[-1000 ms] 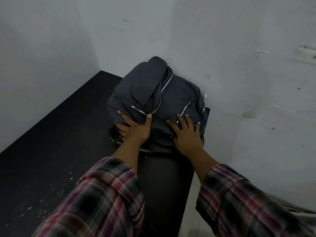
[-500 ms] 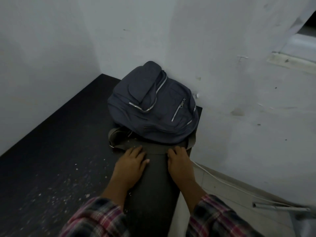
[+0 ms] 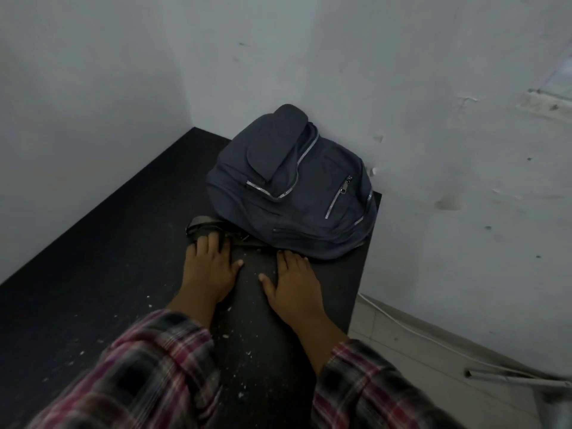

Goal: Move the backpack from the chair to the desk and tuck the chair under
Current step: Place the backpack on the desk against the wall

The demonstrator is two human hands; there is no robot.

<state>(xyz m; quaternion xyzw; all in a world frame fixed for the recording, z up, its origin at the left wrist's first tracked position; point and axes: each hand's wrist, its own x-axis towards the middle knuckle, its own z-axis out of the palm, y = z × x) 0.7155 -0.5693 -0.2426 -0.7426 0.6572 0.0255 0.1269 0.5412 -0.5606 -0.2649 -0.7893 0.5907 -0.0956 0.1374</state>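
A dark grey backpack (image 3: 294, 187) with silver zips lies on the black desk (image 3: 102, 258), pushed into the far right corner against the white wall. An olive strap (image 3: 204, 226) trails from its near left side. My left hand (image 3: 210, 267) rests flat on the desk, fingertips touching that strap. My right hand (image 3: 294, 280) lies flat beside it, fingertips just at the backpack's near edge. Both hands hold nothing and their fingers are spread. The chair is not in view.
White walls close the desk in on the left and behind. The desk's right edge (image 3: 362, 267) drops to a pale tiled floor with a white cable (image 3: 402, 323). A grey metal bar (image 3: 510, 377) lies low right. White crumbs speckle the desk.
Both hands have come off the backpack and drawn back toward me, and lie flat on the desk. The backpack stays in the corner.
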